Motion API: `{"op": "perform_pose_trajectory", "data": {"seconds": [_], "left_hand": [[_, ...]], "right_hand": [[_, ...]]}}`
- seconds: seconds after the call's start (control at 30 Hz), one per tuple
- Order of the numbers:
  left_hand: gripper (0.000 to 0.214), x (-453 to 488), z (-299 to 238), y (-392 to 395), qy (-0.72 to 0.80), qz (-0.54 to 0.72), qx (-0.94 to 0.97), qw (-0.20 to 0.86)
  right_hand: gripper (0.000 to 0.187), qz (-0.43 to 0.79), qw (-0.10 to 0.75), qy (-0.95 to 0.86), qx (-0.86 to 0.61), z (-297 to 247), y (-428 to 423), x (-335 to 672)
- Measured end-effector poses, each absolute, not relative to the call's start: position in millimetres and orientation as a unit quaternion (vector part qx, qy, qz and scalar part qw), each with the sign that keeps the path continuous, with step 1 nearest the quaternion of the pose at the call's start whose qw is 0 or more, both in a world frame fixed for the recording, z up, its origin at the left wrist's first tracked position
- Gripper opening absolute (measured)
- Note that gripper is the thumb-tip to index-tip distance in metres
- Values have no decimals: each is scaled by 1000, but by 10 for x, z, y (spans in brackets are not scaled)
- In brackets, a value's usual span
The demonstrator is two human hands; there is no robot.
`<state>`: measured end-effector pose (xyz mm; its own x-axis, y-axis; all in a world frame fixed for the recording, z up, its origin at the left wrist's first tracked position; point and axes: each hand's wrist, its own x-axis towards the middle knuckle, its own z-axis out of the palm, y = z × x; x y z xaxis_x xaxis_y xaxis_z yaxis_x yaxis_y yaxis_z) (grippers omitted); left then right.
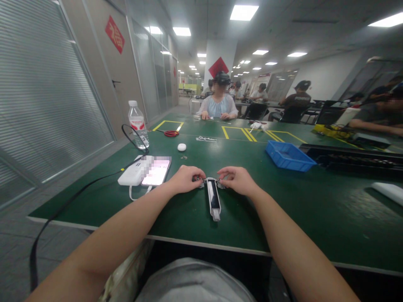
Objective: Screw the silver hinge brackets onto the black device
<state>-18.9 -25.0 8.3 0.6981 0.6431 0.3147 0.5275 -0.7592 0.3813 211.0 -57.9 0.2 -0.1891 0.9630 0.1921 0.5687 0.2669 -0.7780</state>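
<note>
A slim white-and-black device (pixel 214 197) lies on the green table, its pale narrow end toward me and its far end between my hands. My left hand (pixel 187 179) is closed in a pinch at the left of that far end, on a small metal piece (pixel 199 179). On the other side my right hand (pixel 236 180) pinches a similar small piece (pixel 221 183), with thumb and forefinger curled round it. Both pieces sit close against the device; whether they are joined to it I cannot tell.
On the left are a phone (pixel 156 171) cabled to a white power bank (pixel 134 171), a water bottle (pixel 137 126), a white case (pixel 181 147) and red-handled scissors (pixel 171 133). A blue tray (pixel 289 156) stands right. A person (pixel 218 102) sits across the table.
</note>
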Motion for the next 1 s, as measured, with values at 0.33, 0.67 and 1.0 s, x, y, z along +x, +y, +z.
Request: {"op": "perform_pose_trajectory", "data": {"seconds": [0.33,0.67,1.0], "left_hand": [[20,-196,88,-261,321,223,912,127],[27,-193,78,-249,358,239,892,138],[20,-175,195,-318,428,183,880,97]], "right_hand": [[27,287,348,-713,-536,-14,-566,2115],[26,293,345,-709,-540,-30,-555,2117],[25,285,344,-715,-538,-15,-569,2116]]}}
